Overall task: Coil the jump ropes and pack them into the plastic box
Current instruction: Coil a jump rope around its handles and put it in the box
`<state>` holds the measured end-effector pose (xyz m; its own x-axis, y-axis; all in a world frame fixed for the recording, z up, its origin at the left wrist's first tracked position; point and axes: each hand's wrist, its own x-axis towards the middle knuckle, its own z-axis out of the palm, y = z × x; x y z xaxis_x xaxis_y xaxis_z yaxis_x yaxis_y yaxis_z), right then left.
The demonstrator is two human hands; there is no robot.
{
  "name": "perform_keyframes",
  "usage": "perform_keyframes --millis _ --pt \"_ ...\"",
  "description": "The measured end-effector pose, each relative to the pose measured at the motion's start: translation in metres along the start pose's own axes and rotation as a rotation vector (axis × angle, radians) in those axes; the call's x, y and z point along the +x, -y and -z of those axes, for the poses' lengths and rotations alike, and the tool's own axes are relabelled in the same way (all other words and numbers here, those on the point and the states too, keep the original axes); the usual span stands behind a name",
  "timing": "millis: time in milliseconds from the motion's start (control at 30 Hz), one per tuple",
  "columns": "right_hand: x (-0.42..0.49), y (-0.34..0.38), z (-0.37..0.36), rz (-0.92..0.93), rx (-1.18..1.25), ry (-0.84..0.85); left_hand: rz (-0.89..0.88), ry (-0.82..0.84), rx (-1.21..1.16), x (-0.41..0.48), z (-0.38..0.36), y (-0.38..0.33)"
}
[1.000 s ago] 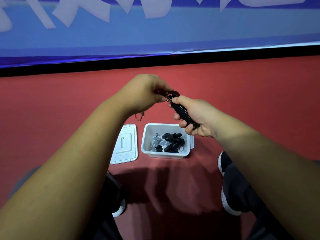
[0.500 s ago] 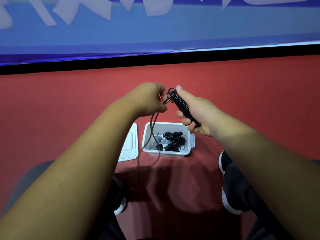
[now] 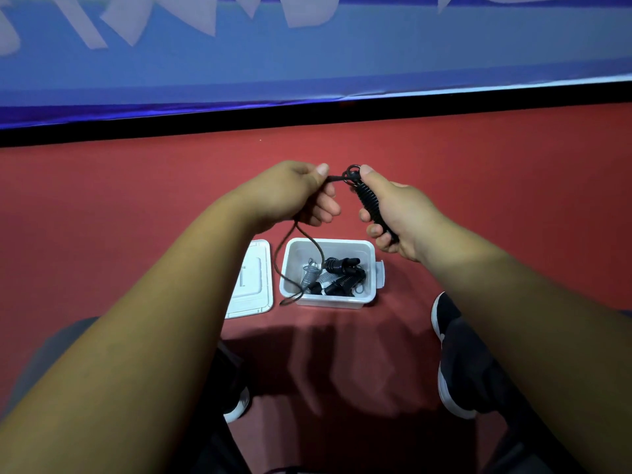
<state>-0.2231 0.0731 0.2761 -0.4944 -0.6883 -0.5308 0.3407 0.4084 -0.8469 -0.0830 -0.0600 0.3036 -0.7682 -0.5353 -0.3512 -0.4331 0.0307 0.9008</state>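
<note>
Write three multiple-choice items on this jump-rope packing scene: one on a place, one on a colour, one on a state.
1. Where does the white lid lie, relative to the plastic box?
A. On top of it
B. On the floor beside it
C. Inside it

2. What colour is the ribbed handle that the right hand grips?
A. Black
B. White
C. Yellow

3. What state is the cord below the left hand in?
A. Fully coiled
B. Hanging loose
C. Lying flat in the box

Answers:
1 B: the lid lies flat on the floor next to the open box.
2 A: the handle shows black against the hand.
3 B: the cord droops from the left hand in a loop in front of the box.
</note>
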Motion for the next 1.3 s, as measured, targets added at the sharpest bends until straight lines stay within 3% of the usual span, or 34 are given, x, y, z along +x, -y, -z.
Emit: perform_keyframes --millis 67,200,433,567,733,900,1100,1233,1300 --pt "-0.001 0.001 0.001 0.022 -0.007 -0.014 0.066 -0.012 -0.149 0.002 -0.001 -0.001" --pt "-0.001 0.003 0.001 0.044 -0.005 -0.017 0.11 -0.008 -0.144 0.006 0.002 -0.001" --pt "-0.007 0.01 0.004 0.064 0.024 0.042 -0.038 0.062 0.157 0.005 0.009 0.003" --pt "-0.01 0.01 0.003 0.074 -0.023 0.077 0.004 0.099 0.359 0.002 0.011 0.001" --pt "-0.01 0.005 -0.003 0.06 -0.077 0.124 0.129 0.087 0.427 0.001 0.011 0.005" --pt "-0.008 0.005 -0.004 -0.008 -0.08 0.291 0.145 0.021 0.409 0.004 0.006 0.014" --pt "-0.019 0.007 0.005 -0.164 -0.101 0.703 0.012 -0.029 0.485 0.0 0.006 0.007" --pt "-0.029 0.003 0.008 -0.267 -0.185 0.924 -0.072 0.054 0.44 -0.004 0.004 0.003" --pt "-0.029 -0.002 0.006 -0.284 -0.222 0.943 -0.108 0.065 0.409 -0.003 0.002 0.002"
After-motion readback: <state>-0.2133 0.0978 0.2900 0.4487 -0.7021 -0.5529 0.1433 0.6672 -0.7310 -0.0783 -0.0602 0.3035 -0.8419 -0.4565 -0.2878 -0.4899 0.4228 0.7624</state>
